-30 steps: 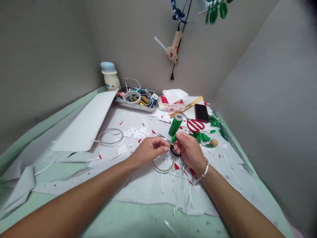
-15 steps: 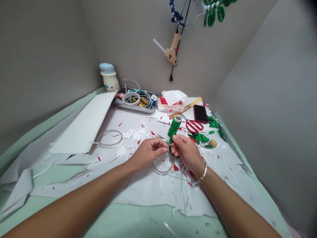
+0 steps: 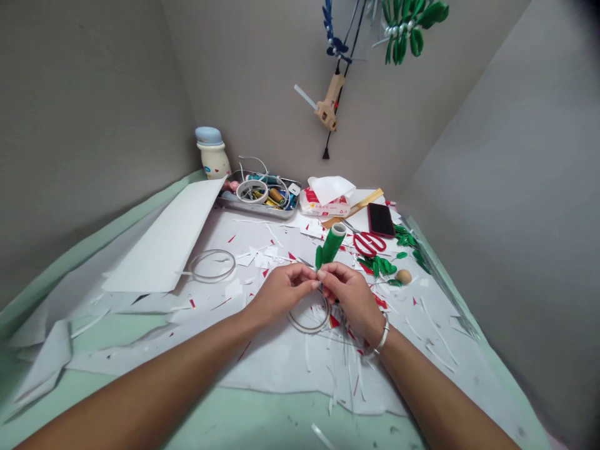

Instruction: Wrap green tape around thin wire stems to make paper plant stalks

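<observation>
My left hand [image 3: 284, 290] and my right hand [image 3: 351, 294] meet fingertip to fingertip over the middle of the table, both in a closed pinch. A small green leaf [image 3: 319, 257] pokes up from between the fingertips; its lower end is hidden by them. Right behind the fingers stands a spool of green thread [image 3: 334, 242], tilted slightly to the right. Beneath my hands lies a pale ring [image 3: 309, 329], partly covered, with thin wires [image 3: 349, 356] spread beside it under my right wrist.
Red-handled scissors [image 3: 369, 244], green leaves [image 3: 377, 265], a wooden ball [image 3: 404, 276] and a phone [image 3: 380, 220] lie to the right. At the back are a metal tray [image 3: 262, 209] and tissues [image 3: 325, 203]. A white sheet [image 3: 164, 240] is left; a glue gun [image 3: 329, 103] hangs above.
The leaf, earlier lower and mostly covered by my right fingers, now stands upright at the fingertips. My right hand has closed in against the left. The view has shifted slightly.
</observation>
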A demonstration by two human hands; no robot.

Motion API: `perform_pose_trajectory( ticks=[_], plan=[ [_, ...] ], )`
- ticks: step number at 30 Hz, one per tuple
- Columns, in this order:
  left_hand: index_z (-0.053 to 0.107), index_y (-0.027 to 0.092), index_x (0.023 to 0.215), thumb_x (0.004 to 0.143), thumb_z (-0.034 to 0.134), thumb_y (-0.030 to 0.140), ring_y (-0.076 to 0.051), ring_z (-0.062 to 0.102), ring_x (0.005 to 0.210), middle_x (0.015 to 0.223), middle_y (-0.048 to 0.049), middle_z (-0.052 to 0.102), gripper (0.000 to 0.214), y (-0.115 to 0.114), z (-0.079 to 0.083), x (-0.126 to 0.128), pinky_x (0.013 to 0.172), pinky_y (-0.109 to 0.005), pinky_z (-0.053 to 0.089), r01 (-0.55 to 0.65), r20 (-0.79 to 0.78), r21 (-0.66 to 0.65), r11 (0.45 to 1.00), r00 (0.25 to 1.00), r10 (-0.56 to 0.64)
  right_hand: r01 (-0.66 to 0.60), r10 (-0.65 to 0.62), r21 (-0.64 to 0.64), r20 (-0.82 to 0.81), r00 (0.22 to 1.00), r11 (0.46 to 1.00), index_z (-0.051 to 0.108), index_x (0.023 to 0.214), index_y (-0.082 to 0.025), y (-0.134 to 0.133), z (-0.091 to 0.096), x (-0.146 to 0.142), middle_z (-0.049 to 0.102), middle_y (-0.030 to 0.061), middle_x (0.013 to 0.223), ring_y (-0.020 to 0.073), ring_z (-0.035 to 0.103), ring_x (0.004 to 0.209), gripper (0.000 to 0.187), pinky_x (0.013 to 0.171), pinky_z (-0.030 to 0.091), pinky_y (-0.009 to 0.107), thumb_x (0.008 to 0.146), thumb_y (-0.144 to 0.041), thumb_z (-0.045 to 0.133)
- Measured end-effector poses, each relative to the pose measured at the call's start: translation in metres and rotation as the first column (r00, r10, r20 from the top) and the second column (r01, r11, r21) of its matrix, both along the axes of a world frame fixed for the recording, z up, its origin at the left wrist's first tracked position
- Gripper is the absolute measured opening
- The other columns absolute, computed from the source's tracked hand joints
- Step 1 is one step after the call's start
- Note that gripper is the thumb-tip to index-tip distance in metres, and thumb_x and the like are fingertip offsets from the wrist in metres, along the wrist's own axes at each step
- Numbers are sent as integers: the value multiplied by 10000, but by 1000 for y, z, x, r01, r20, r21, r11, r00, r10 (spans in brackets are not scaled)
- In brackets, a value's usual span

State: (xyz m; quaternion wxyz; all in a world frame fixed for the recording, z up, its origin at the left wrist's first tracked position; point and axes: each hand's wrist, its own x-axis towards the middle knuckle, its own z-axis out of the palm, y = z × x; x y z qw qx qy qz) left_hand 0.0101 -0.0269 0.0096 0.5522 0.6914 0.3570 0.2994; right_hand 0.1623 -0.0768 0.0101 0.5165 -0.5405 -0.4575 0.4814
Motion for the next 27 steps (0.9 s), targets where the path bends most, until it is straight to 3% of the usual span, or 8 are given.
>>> perform_pose_trajectory(
  ticks=[8, 13, 16, 18, 21, 23, 25, 27],
  plan=[
    [654, 175, 800, 763, 613, 275, -141, 611, 742, 794, -11, 696, 114, -3, 3, 0, 718, -269, 454, -5, -42, 40, 999, 999, 7, 35, -36, 10, 73, 997, 999, 623, 772, -159, -2, 5, -3, 518, -45, 559, 75, 421, 489, 243, 461, 328, 201, 745, -398, 661],
    [660, 190, 866, 760, 633, 371, -154, 618, 778, 855, -26, 698, 212, -5, 7, 0, 751, -287, 463, -54, -41, 49, 997, 998, 56, 155, -174, 93, 253, 952, 984, 638, 778, -163, -5, 31, 17, 545, -28, 542, 100, 461, 478, 281, 478, 363, 227, 749, -442, 631],
    [665, 190, 832, 764, 613, 355, -159, 611, 767, 835, -29, 693, 185, -3, 10, -1, 751, -295, 456, -100, -82, 86, 991, 991, 107, 208, -233, 106, 515, 825, 972, 672, 806, -166, -8, 53, 54, 594, 0, 576, 118, 498, 498, 311, 497, 378, 244, 739, -467, 625],
    [668, 188, 808, 760, 605, 339, -168, 606, 778, 829, -30, 691, 171, -2, 10, -2, 750, -298, 449, -124, -105, 117, 985, 985, 136, 265, -225, 52, 695, 683, 963, 682, 787, -177, -8, 61, 84, 609, 9, 561, 130, 512, 495, 299, 492, 364, 250, 746, -462, 602],
    [667, 183, 796, 756, 597, 332, -178, 605, 779, 820, -32, 689, 170, 0, 8, -2, 733, -295, 450, -128, -110, 119, 985, 984, 141, 325, -75, -69, 909, 411, 943, 676, 682, -191, -6, 58, 123, 637, 24, 555, 142, 531, 506, 251, 500, 342, 257, 758, -392, 547],
    [667, 184, 796, 756, 593, 329, -177, 605, 768, 812, -30, 689, 167, 0, 6, -2, 718, -290, 454, -115, -108, 113, 987, 986, 127, 338, 67, -157, 963, 262, 928, 648, 569, -187, -1, 49, 139, 642, 39, 555, 138, 521, 495, 264, 497, 325, 260, 750, -329, 516],
    [669, 187, 795, 760, 589, 323, -174, 605, 761, 805, -28, 690, 161, -1, 5, -1, 712, -286, 453, -97, -110, 121, 988, 988, 111, 370, 193, -250, 964, 185, 895, 642, 522, -190, 3, 39, 147, 644, 51, 546, 149, 536, 503, 271, 498, 321, 263, 736, -282, 504],
    [669, 184, 789, 765, 584, 313, -172, 605, 762, 803, -28, 691, 156, -1, 5, -1, 718, -286, 450, -78, -116, 128, 989, 989, 93, 378, 226, -281, 957, 182, 882, 653, 516, -190, 8, 32, 150, 649, 62, 544, 160, 558, 515, 274, 505, 332, 262, 736, -273, 512]
  ],
)
